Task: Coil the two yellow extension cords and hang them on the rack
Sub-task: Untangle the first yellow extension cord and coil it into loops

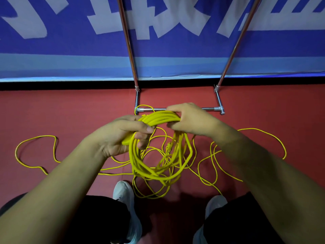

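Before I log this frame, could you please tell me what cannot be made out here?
The rack: its top is cut off by the head view's upper edge.
The loose cord on the floor: head view, strands overlap, so one cord or two cannot be told.
The coil: head view, the left hand and right hand cover where they grip it.

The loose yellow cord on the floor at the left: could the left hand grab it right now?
Probably not: the left hand is busy gripping the coil, and the loose cord lies on the floor, well below it.
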The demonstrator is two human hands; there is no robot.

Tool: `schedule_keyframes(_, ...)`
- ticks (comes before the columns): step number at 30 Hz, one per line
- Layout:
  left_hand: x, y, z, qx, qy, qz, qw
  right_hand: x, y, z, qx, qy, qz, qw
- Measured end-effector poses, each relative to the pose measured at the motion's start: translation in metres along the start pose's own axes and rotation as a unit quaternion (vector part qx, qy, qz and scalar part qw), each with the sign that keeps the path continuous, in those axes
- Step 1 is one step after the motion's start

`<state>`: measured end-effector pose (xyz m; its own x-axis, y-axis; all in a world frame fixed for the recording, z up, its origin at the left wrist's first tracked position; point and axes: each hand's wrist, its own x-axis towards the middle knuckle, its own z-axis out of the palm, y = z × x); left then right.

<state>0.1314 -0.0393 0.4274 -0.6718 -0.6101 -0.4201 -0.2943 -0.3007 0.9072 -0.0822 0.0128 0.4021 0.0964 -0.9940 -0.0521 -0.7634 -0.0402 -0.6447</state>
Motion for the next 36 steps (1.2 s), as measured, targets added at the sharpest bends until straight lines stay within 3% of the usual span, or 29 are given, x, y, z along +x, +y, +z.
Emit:
schedule_keyframes(6, 0.004, -0.005, -0.028, 0.014, 0.023, 0.004, 1.000, -0.003, 0.017, -0.020, -0.017, 0.078, 0.077, 0.994)
schedule_keyframes(11, 0.003, -0.001, -0.017, 0.037, 0.002, 0.049, 0.998, -0.006, 0.018, -0.023, 0.050, 0.046, 0.078, 0.995)
schedule_keyframes(18, 0.001, -0.001, -0.014, 0.220, 0.064, 0.141, 0.963, -0.006, 0.009, -0.028, 0.075, 0.022, 0.061, 0.995)
schedule_keyframes(22, 0.002, -0.004, -0.012, 0.301, 0.052, 0.082, 0.949, -0.006, 0.001, -0.030, 0.043, 0.005, 0.049, 0.998)
schedule_keyframes(27, 0.000, -0.001, -0.003, 0.181, 0.024, 0.078, 0.980, -0.007, -0.002, -0.035, 0.080, 0.012, 0.039, 0.996)
schedule_keyframes(34, -0.002, -0.007, 0.006, 0.126, -0.071, 0.052, 0.988, -0.006, -0.003, -0.034, -0.030, 0.025, -0.006, 0.999)
schedule_keyframes(36, 0.000, -0.009, 0.010, 0.139, -0.067, 0.062, 0.986, -0.006, -0.004, -0.033, -0.045, 0.024, -0.012, 0.999)
